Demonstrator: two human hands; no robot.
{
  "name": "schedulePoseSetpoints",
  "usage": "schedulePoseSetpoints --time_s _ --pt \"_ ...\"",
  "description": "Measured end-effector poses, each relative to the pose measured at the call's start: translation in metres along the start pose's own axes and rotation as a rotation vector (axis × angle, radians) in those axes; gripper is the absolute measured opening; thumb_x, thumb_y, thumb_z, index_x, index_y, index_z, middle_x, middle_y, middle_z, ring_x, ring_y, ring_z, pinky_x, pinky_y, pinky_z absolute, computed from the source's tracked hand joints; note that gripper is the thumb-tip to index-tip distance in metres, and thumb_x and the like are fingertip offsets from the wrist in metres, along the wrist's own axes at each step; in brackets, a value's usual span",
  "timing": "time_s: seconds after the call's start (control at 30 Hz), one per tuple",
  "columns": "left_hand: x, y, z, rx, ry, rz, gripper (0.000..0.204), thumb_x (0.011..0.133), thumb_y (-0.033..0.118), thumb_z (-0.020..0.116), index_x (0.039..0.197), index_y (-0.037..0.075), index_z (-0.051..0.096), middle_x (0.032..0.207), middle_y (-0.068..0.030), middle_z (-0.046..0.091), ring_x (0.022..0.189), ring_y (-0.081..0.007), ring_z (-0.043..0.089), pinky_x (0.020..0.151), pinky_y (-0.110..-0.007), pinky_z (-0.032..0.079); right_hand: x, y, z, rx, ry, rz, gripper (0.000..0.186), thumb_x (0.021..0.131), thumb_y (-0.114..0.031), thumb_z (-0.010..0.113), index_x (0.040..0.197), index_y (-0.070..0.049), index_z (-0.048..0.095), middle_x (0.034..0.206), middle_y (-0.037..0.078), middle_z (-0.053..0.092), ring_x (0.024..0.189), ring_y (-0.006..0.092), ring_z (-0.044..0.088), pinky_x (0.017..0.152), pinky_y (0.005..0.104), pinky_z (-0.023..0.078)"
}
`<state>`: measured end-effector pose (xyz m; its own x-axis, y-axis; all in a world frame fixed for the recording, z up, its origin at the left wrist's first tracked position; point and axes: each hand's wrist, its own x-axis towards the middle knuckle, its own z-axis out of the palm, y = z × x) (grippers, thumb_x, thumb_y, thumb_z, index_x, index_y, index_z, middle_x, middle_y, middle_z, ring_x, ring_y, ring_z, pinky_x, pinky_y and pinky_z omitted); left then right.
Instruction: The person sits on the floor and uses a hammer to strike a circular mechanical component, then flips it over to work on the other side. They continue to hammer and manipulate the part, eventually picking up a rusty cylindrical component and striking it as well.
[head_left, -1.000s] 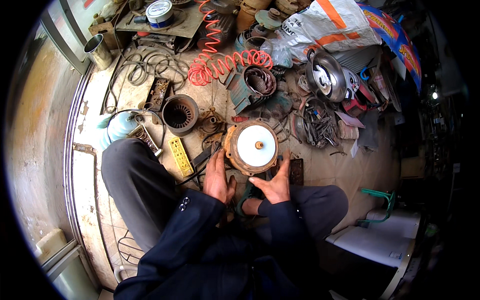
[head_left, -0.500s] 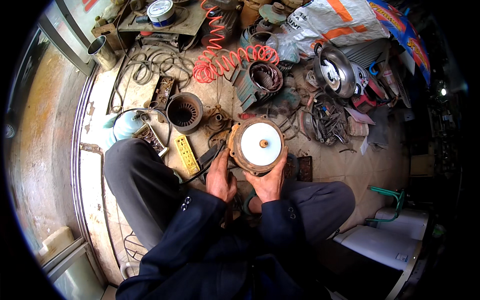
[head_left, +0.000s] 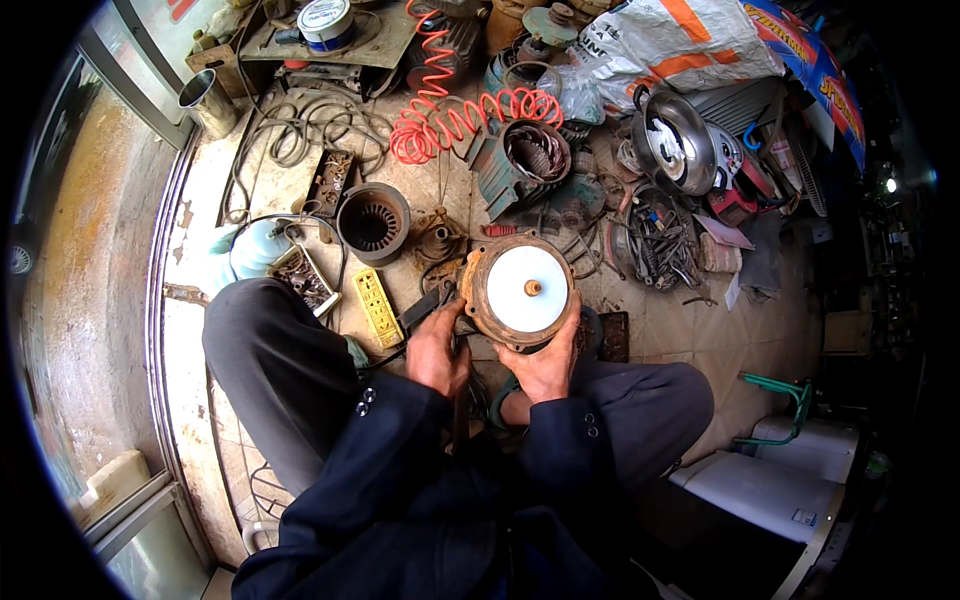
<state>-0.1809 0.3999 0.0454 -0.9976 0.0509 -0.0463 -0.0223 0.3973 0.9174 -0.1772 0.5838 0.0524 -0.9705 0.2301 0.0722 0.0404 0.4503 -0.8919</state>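
A rusty round motor part with lugged rim faces up in front of me, a white disc on top and a brown shaft end at its centre. My right hand grips its near right edge, thumb on the rim. My left hand is curled beside the left edge, fingertips close to the rim. It is closed round what looks like a hammer: a dark head shows beyond the fingers and a brown handle below. The palm hides the rest.
Beyond my hands lie a hollow motor stator, a yellow power strip, a green motor housing, a coiled red hose and a steel pan. A tray of bolts stands by my left knee.
The left hand has drawn slightly down and toward me from the rim. The motor part stays in the right hand. The whole view has shifted slightly.
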Motion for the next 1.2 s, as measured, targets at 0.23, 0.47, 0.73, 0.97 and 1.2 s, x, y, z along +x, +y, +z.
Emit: schedulePoseSetpoints --time_s 0.23,0.47,0.73,0.97,1.2 --pt "0.076 -0.005 -0.035 0.331 -0.227 0.233 0.106 0.064 0.016 0.092 0.154 0.001 0.037 0.143 -0.0238 0.057 0.135 -0.0419 0.052 0.113 -0.043 0.044 -0.002 -0.007 -0.002 -0.002 -0.032 0.069 0.137 0.061 0.0 0.095 0.161 -0.003 0.001 0.155 0.023 0.036 0.14 0.0329 0.046 0.115 0.0453 0.043" --pt "0.101 -0.026 -0.037 0.238 -0.475 0.278 0.121 0.06 0.027 0.098 0.157 -0.001 0.032 0.149 -0.0245 0.053 0.139 -0.0399 0.05 0.114 -0.042 0.044 0.0 0.006 -0.004 -0.043 -0.039 0.019 0.136 0.06 0.002 0.093 0.162 -0.007 0.003 0.153 0.022 0.038 0.14 0.0324 0.045 0.115 0.0455 0.044" --pt "0.101 -0.027 -0.035 0.263 -0.391 0.4 0.105 0.062 0.017 0.093 0.152 0.002 0.04 0.146 -0.0218 0.055 0.135 -0.0402 0.052 0.11 -0.044 0.046 0.001 0.005 -0.005 0.014 -0.037 -0.005 0.13 0.061 0.002 0.091 0.161 -0.008 0.009 0.152 0.019 0.04 0.139 0.0305 0.047 0.114 0.0448 0.045" --pt "0.098 -0.026 -0.037 0.306 -0.357 0.416 0.1 0.062 0.018 0.092 0.147 -0.003 0.046 0.139 -0.0229 0.059 0.128 -0.0414 0.056 0.108 -0.043 0.048 0.001 0.005 -0.008 0.002 -0.052 0.027 0.137 0.06 -0.005 0.095 0.163 -0.009 0.006 0.153 0.021 0.043 0.139 0.0336 0.049 0.113 0.046 0.046" --pt "0.097 -0.026 -0.035 0.314 -0.397 0.373 0.109 0.061 0.018 0.093 0.153 -0.001 0.037 0.146 -0.0237 0.053 0.135 -0.0425 0.05 0.113 -0.046 0.042 0.002 -0.004 -0.012 0.112 -0.106 0.056 0.139 0.058 -0.003 0.097 0.163 -0.006 0.007 0.155 0.021 0.039 0.14 0.032 0.046 0.114 0.0455 0.046"
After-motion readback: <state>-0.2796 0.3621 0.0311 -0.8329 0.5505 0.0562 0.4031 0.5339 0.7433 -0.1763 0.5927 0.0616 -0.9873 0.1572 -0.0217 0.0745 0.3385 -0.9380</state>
